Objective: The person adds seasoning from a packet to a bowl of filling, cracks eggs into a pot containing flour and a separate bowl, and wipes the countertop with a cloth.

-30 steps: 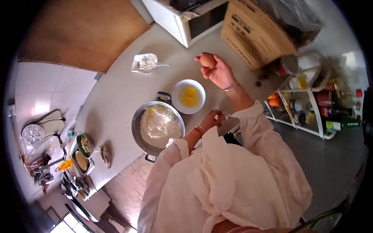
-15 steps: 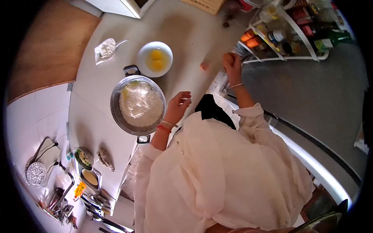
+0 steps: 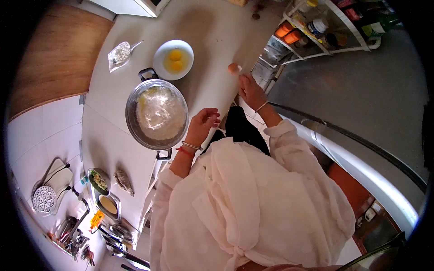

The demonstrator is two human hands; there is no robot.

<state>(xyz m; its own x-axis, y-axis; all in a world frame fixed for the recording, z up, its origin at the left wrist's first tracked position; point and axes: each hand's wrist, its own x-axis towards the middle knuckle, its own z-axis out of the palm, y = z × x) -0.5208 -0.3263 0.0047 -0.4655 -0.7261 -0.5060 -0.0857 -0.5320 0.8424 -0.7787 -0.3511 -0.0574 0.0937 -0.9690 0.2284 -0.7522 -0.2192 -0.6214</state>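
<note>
My left hand [image 3: 203, 125] is beside the right rim of a metal pot [image 3: 132, 123], its fingers loosely bent and apart, with nothing in them. The two-handled pot holds a mound of white flour [image 3: 158, 110] with a yellowish wet patch near its upper edge. My right hand [image 3: 252, 92] is at the counter's edge, its fingers curled together; whatever they may hold is hidden. Just beyond its fingertips lies brown eggshell [image 3: 233, 68] showing a white inner side. A white bowl [image 3: 158, 59] with two egg yolks [image 3: 176, 60] stands above the pot.
A clear scoop of flour [image 3: 120, 55] lies left of the bowl. A white rack [image 3: 330, 50] with jars and bottles is at upper right. At lower left are a dish of chopped greens [image 3: 98, 180], a beige-filled container [image 3: 107, 204] and a filled bag [image 3: 123, 181].
My right hand has come away from the rack, toward my body and close to the eggshell. A white part now shows beside the shell. My left hand stays near the pot; the view has shifted slightly.
</note>
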